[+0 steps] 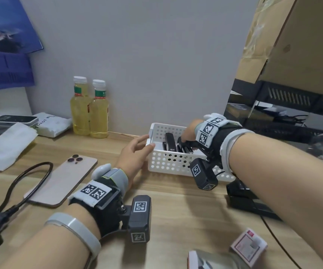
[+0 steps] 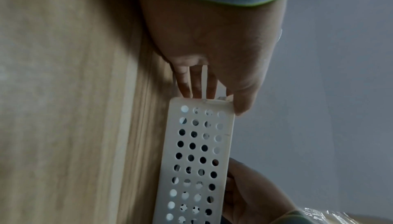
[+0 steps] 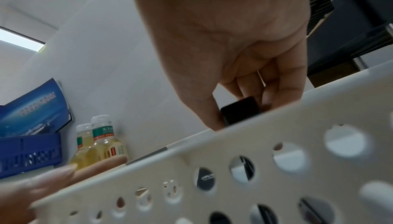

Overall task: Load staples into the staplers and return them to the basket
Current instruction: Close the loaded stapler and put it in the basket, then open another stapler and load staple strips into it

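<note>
Stapler (image 3: 241, 112), black, stiff and we judge weighty, pinched at its end by our right hand (image 1: 190, 131) inside basket (image 1: 168, 164) at two o'clock; left hand (image 1: 135, 154) straight-fingered steadies the rim.

This looks like an office desk: a pale wood-grain tabletop (image 1: 176, 220) set against a grey partition wall (image 1: 147, 55). On it lie a phone (image 1: 63, 177) with a cable, two drink bottles (image 1: 90, 109) at the far side, and a black stapler (image 1: 248, 200) at the right. Cardboard boxes (image 1: 292, 35) are stacked far right.
</note>
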`<state>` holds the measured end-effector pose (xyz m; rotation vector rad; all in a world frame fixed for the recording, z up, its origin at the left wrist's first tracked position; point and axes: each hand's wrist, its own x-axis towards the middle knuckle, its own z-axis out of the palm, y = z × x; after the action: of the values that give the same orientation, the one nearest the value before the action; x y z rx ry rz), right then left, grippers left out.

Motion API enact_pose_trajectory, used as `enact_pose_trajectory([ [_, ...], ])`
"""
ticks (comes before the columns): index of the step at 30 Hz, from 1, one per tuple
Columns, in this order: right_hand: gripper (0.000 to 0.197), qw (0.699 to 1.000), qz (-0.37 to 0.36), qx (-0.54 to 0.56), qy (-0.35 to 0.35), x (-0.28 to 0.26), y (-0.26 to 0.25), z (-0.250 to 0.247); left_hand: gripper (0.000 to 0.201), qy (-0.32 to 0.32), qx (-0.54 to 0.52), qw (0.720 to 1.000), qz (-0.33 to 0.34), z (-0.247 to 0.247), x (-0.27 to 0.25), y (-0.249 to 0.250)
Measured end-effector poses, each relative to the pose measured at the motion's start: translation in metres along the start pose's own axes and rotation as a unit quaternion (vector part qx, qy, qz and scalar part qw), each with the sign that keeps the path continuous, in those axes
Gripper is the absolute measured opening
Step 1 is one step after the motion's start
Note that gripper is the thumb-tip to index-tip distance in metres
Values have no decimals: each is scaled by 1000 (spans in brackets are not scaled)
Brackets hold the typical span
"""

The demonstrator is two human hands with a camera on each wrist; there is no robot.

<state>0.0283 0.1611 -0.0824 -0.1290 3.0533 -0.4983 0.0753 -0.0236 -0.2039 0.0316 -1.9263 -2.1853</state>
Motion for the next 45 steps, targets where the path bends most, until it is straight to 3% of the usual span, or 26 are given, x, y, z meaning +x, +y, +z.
enact_pose_trajectory([
  [3,18,995,5,-99,-21,-15,-2,-10,57,38,26,999,-8,2,-7,-2],
  [5,17,993,-29,-109,37,-29,2,-22,45,58,28,998,-3,4,-14,-2],
  [7,12,991,-93,-45,90,-43,11,-34,40,66,58,996,20,4,-19,0],
  [8,12,989,-127,-27,74,-52,19,-39,42,65,81,994,27,3,-21,1],
  [10,9,984,-160,-42,-60,-78,42,-47,45,45,101,994,17,4,-31,2],
  [12,15,964,-148,-138,-172,-102,64,-51,46,17,101,995,-2,9,-42,4],
  [13,24,955,-129,-186,-191,-110,75,-51,46,5,103,995,-5,12,-47,5],
  [16,46,940,-85,-279,-174,-124,110,-42,43,-33,111,993,1,23,-64,9],
  [19,54,941,-81,-295,-144,-125,120,-32,31,-91,119,989,1,27,-72,11],
  [22,48,964,-132,-210,-94,-127,113,-21,22,-146,160,976,10,37,-82,14],
  [26,38,980,-195,1,-49,-122,101,-3,41,-218,168,961,3,45,-91,18],
  [29,39,974,-162,150,-54,-123,122,-3,53,-245,179,953,3,43,-89,18],
  [32,37,955,-101,263,-94,-130,158,6,48,-263,209,942,19,54,-88,27],
  [35,32,945,-91,289,-126,-133,174,26,44,-267,317,908,58,84,-84,43],
  [38,29,952,-89,277,-95,-127,178,36,47,-286,415,862,63,120,-83,55],
  [42,25,950,-58,298,-77,-123,186,42,40,-284,500,808,132,150,-92,59],
  [43,20,948,-56,305,-72,-123,187,43,37,-283,490,811,145,151,-93,57],
  [44,14,947,-57,308,-67,-126,187,44,36,-278,453,834,148,148,-92,56],
  [45,12,946,-57,312,-62,-127,188,44,36,-268,379,875,139,141,-91,56],
])
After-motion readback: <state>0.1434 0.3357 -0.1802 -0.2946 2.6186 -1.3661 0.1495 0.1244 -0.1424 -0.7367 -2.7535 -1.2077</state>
